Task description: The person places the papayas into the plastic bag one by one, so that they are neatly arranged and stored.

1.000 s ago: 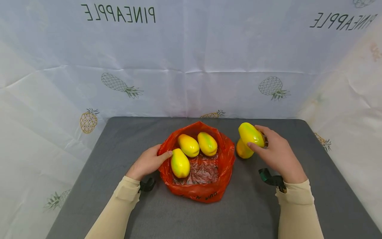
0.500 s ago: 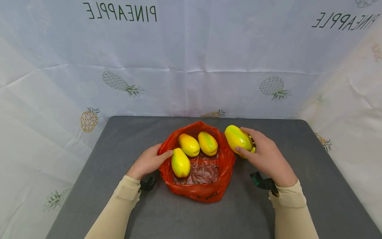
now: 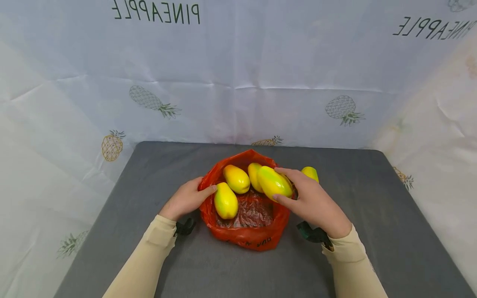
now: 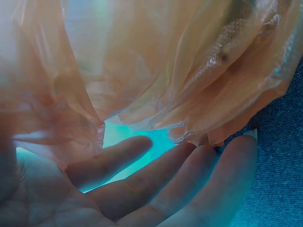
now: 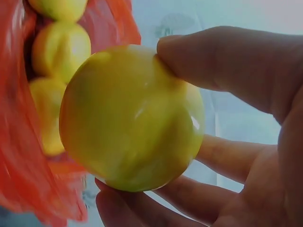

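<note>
A red plastic bag [image 3: 246,238] stands open-mouthed on the table, with a papaya [image 3: 225,201] at its left, another papaya [image 3: 236,179] behind that, and a third papaya [image 3: 254,176] partly covered. My left hand [image 3: 186,199] holds the bag's left rim, thumb over the edge and fingers along the outside; the left wrist view shows those fingers against the thin plastic [image 4: 189,85]. Over the bag's right rim, my right hand [image 3: 313,203] grips a yellow-green papaya [image 3: 275,182] between thumb and fingers. In the right wrist view the rounded end of this held papaya [image 5: 132,123] faces the camera.
One more yellow fruit [image 3: 310,173] lies on the grey table [image 3: 357,186] right of the bag, mostly hidden behind my right hand. A pineapple-printed white cloth [image 3: 238,116] hangs behind the table and at both sides.
My right hand has carried its papaya leftward, from above the fruit on the table to over the bag's right rim. The left hand keeps its hold on the bag.
</note>
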`<state>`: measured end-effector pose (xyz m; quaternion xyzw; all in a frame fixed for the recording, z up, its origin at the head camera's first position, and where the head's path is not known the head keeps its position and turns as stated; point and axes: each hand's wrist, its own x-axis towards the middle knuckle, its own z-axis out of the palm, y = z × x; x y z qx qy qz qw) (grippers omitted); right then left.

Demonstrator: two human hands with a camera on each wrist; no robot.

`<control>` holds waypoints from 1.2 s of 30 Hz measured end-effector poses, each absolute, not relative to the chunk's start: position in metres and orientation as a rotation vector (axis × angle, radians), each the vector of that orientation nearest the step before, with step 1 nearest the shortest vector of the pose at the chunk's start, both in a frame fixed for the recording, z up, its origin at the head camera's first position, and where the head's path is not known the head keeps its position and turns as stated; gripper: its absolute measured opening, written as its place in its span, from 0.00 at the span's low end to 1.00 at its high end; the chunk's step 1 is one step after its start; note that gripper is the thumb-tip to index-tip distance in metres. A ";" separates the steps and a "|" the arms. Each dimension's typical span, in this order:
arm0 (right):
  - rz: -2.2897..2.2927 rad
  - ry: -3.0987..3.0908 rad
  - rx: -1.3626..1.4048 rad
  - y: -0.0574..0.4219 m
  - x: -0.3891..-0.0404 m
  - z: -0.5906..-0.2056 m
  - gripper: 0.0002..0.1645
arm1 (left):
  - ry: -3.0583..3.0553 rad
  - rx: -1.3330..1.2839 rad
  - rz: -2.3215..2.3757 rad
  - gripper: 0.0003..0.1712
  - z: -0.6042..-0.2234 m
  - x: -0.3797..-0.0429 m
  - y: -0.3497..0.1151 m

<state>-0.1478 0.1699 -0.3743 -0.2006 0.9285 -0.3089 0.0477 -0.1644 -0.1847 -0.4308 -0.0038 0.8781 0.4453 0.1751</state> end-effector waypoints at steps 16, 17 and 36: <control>-0.865 2.673 -0.810 0.141 -0.128 -0.386 0.40 | 2.476 0.012 1.291 0.27 -0.430 -0.167 -0.182; -0.857 2.665 -0.819 0.139 -0.128 -0.387 0.40 | 2.476 0.014 1.292 0.26 -0.430 -0.166 -0.182; -0.748 2.527 -0.933 0.132 -0.126 -0.398 0.34 | 2.505 0.003 1.246 0.27 -0.430 -0.166 -0.185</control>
